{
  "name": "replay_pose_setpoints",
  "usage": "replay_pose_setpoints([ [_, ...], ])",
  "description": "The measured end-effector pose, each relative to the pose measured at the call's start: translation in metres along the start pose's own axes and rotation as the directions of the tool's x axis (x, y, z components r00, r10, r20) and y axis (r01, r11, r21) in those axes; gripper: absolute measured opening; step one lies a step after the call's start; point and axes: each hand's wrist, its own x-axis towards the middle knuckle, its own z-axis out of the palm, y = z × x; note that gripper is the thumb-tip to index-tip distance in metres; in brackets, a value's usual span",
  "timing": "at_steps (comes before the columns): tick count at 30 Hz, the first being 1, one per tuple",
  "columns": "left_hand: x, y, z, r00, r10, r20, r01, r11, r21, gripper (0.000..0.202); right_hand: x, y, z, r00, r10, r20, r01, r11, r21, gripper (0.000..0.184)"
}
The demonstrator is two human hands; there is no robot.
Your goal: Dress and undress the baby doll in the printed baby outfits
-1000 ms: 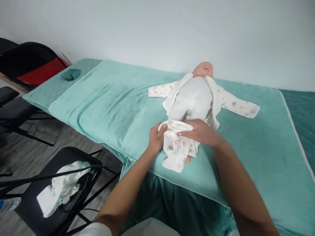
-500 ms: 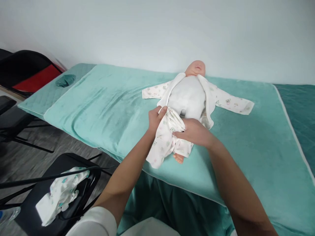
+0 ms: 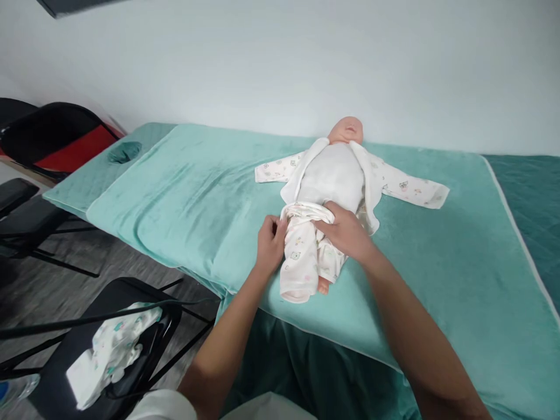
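A baby doll (image 3: pixel 332 175) lies on its back on the green-covered bed, head toward the wall. An open white printed jacket (image 3: pixel 371 181) is on it, both sleeves spread outward. Printed baby trousers (image 3: pixel 301 256) cover the doll's legs, their waistband bunched across the upper thighs. My left hand (image 3: pixel 270 242) is closed on the waistband's left edge. My right hand (image 3: pixel 345 228) pinches the waistband near the doll's middle, thumb over the cloth. One foot (image 3: pixel 322 286) pokes out of the right trouser leg; the other foot is hidden inside the cloth.
The massage bed (image 3: pixel 196 192) has a face hole (image 3: pixel 125 153) at its left end. A black folding chair (image 3: pixel 144 356) at lower left bears a crumpled white printed cloth (image 3: pixel 116 347). A clear bottle (image 3: pixel 20 388) is beside it. More chairs (image 3: pixel 56 140) stand further left.
The trousers' waistband has moved up and now spans both of the doll's thighs. My left hand has dropped to the side edge, and my right hand has shifted up along the band.
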Motion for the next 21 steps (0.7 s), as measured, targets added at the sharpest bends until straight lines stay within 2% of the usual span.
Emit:
replay_pose_setpoints([
  [2,-0.021,-0.001,-0.011,0.988,0.002,0.152,-0.004,1.000,0.016,0.035,-0.002,-0.002,-0.004,0.992,-0.052,0.118,0.050,0.999,0.019,0.031],
  [4,-0.037,-0.001,-0.018,0.973,-0.021,0.232,0.014,0.999,0.029,0.036,-0.004,-0.006,-0.007,0.954,-0.110,0.280,0.113,0.994,0.006,0.039],
  [5,-0.042,-0.001,-0.020,0.972,-0.037,0.234,0.029,0.999,0.038,0.037,-0.005,-0.008,-0.008,0.930,-0.126,0.346,0.141,0.990,-0.017,0.039],
  [7,-0.046,-0.002,-0.019,0.981,-0.053,0.187,0.044,0.998,0.052,0.039,-0.008,-0.012,-0.009,0.908,-0.127,0.400,0.173,0.982,-0.081,0.033],
  [10,-0.036,-0.007,-0.014,0.991,0.008,0.134,-0.021,0.995,0.097,0.037,-0.011,-0.016,-0.008,0.923,-0.109,0.370,0.170,0.976,-0.137,0.021],
  [15,-0.005,-0.015,-0.005,0.978,0.196,0.072,-0.209,0.931,0.299,0.033,-0.013,-0.016,-0.005,0.939,-0.119,0.322,0.144,0.988,-0.053,0.010],
  [18,0.004,-0.016,-0.001,0.969,0.246,0.027,-0.237,0.894,0.380,0.032,-0.011,-0.013,-0.002,0.960,-0.130,0.247,0.136,0.991,-0.005,0.006],
  [21,0.003,-0.017,0.001,0.967,0.253,-0.025,-0.222,0.886,0.407,0.034,-0.008,-0.008,0.002,0.978,-0.173,0.113,0.168,0.984,0.051,0.005],
])
